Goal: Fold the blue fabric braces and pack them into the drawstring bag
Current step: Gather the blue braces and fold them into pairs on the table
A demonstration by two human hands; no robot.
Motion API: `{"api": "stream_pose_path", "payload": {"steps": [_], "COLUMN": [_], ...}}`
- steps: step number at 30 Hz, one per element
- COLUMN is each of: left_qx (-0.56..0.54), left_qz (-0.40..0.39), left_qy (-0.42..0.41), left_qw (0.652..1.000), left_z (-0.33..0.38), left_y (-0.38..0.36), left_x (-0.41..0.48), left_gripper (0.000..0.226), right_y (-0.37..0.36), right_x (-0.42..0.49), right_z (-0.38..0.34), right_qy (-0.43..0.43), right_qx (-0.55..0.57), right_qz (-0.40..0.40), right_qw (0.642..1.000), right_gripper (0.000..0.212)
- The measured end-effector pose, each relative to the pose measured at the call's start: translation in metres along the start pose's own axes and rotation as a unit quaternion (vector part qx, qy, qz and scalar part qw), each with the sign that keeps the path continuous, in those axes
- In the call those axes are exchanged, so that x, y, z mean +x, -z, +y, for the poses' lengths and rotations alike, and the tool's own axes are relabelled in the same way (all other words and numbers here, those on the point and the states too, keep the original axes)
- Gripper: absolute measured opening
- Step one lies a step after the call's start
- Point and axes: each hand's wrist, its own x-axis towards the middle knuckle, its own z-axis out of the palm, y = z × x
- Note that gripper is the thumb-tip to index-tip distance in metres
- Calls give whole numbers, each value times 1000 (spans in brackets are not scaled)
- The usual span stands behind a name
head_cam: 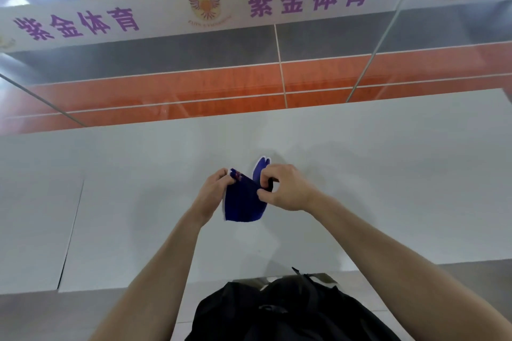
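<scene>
A dark blue fabric brace (241, 203) with a white edge is held above the white table, near its middle. My left hand (212, 192) pinches its upper left corner, where a small red mark shows. My right hand (285, 188) grips its right side, fingers closed around a black part. A blue rounded tab (260, 167) of the same cloth sticks up behind my right fingers. A black bag (291, 313) sits low in the view, close to my body, below the table's front edge; its drawstring is not clearly visible.
The white table (388, 188) has a seam at the left (70, 232). Beyond its far edge runs an orange and grey wall with a white banner (166, 16) bearing purple characters. Glass panel edges slant at both sides.
</scene>
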Motion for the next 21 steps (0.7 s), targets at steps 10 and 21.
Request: {"api": "stream_pose_path", "payload": {"steps": [10, 21], "left_qx": [-86, -35], "left_qz": [-91, -87], "left_qy": [30, 27], "left_qw": [992, 995], "left_z": [25, 32], "left_y": [-66, -91], "left_x": [-17, -22], "left_gripper": [8, 8], "right_y": [26, 31], "right_x": [-42, -49], "right_z": [12, 30], "right_qy": [-28, -68], "right_qx": [105, 147], "right_qz": [14, 26], "right_qw": [994, 986], "right_gripper": [26, 41]}}
